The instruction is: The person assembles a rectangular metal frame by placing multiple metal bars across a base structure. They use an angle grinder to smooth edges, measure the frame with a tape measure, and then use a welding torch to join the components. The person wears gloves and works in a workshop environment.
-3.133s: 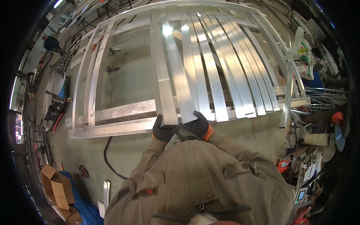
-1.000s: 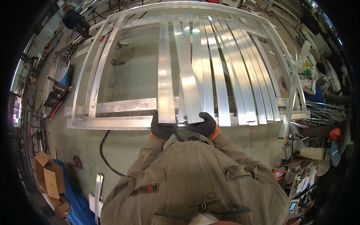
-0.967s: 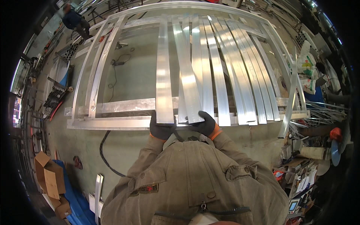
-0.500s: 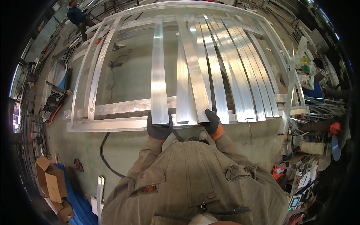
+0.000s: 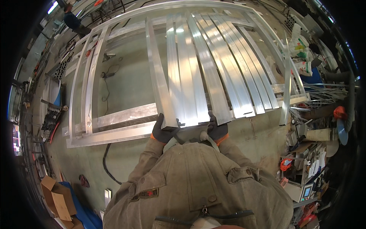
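Now both gloved hands grip near end of long metal strips [image 5: 183, 87]: left hand [image 5: 163, 131] curled round leftmost strip's end, right hand [image 5: 216, 128] clamped on strip end beside it. Strips silvery, flat, shiny, fanned lengthwise across big metal frame [image 5: 114, 133] lying on floor [image 5: 126, 84].

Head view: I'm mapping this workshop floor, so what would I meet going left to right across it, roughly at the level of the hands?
Black cable on the floor → left hand in a dark glove → aluminium strips held at their near ends → right hand → orange object at the right edge.
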Tool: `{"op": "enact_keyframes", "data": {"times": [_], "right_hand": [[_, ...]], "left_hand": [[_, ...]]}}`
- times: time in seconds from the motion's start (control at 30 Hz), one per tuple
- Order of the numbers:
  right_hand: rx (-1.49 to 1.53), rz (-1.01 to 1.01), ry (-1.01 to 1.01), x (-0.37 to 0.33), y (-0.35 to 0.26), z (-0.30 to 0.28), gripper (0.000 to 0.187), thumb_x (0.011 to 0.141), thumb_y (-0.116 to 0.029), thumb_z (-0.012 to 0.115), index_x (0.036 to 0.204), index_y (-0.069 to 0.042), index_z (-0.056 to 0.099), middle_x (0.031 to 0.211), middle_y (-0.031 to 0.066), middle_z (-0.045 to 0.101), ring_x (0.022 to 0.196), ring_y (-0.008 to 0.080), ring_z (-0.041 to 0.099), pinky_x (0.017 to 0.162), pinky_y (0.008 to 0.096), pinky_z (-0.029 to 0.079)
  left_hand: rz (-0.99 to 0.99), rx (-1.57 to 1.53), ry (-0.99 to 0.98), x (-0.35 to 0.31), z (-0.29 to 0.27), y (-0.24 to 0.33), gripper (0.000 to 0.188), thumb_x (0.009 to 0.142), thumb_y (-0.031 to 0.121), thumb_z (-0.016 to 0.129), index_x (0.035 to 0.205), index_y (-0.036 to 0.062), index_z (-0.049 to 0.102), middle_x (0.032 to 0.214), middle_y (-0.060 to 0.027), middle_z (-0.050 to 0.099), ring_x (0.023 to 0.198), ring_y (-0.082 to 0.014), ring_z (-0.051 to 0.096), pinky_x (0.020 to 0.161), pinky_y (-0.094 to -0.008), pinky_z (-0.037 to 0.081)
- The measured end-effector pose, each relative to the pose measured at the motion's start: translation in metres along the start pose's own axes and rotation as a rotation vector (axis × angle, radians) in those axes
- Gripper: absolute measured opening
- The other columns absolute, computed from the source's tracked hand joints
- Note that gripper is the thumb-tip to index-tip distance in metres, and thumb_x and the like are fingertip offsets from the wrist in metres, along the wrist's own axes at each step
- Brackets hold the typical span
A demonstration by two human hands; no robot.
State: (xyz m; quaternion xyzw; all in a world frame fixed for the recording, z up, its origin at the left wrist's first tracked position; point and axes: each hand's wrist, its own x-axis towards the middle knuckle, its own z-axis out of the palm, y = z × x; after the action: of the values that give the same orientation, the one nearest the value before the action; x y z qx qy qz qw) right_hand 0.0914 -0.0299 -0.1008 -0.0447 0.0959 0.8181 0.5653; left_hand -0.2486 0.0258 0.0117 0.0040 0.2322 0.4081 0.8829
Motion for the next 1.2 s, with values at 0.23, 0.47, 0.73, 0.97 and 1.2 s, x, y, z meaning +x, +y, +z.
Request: {"op": "enact_keyframes", "data": {"times": [0.23,0.47,0.73,0.97,1.2], "right_hand": [[-1.056,0.105,0.027,-0.002,0.055,-0.003,0.042,0.114,-0.033,0.051,0.14,-0.003,0.064,0.12,0.0076,0.073,0.102,0.0185,0.071,0.091,0.0367,0.058],[-1.475,0.313,0.149,0.056,0.077,0.096,0.048,0.109,-0.023,0.058,0.156,-0.018,0.054,0.15,0.0168,0.061,0.13,0.0324,0.064,0.103,0.0467,0.055],[-1.679,0.229,-0.124,0.074,0.093,0.102,0.05,0.101,-0.009,0.063,0.15,-0.018,0.058,0.129,0.0191,0.063,0.112,0.0364,0.069,0.097,0.0416,0.056],[-1.602,0.152,-0.326,0.053,0.084,0.118,0.05,0.109,-0.035,0.062,0.146,-0.003,0.056,0.135,0.0141,0.066,0.122,0.0307,0.065,0.107,0.042,0.052],[-1.002,0.235,-0.036,0.042,0.074,0.105,0.061,0.109,-0.035,0.059,0.158,-0.002,0.044,0.152,0.0251,0.056,0.141,0.0387,0.054,0.124,0.0488,0.041]], "left_hand": [[0.036,0.119,0.103,0.015,-0.01,-0.008,0.052,0.104,0.046,0.069,0.14,0.0098,0.06,0.12,-0.0124,0.069,0.113,-0.0296,0.065,0.102,-0.0491,0.055],[-0.076,0.545,0.408,0.032,0.002,-0.021,0.055,0.103,0.051,0.071,0.14,0.0116,0.065,0.12,-0.0049,0.073,0.1,-0.0202,0.072,0.083,-0.0332,0.059],[0.126,0.667,0.479,0.027,0.023,-0.028,0.058,0.092,0.06,0.08,0.109,0.0047,0.075,0.1,-0.005,0.073,0.08,-0.0154,0.07,0.069,-0.0267,0.056],[0.193,0.516,0.432,0.022,0.01,-0.026,0.052,0.094,0.051,0.081,0.109,0.0027,0.074,0.1,-0.0075,0.074,0.078,-0.0196,0.071,0.068,-0.0327,0.058],[0.212,-0.102,-0.206,-0.002,0.008,-0.022,0.066,0.107,0.059,0.056,0.145,0.0044,0.058,0.13,-0.0152,0.067,0.114,-0.0292,0.068,0.096,-0.0487,0.057]]}}
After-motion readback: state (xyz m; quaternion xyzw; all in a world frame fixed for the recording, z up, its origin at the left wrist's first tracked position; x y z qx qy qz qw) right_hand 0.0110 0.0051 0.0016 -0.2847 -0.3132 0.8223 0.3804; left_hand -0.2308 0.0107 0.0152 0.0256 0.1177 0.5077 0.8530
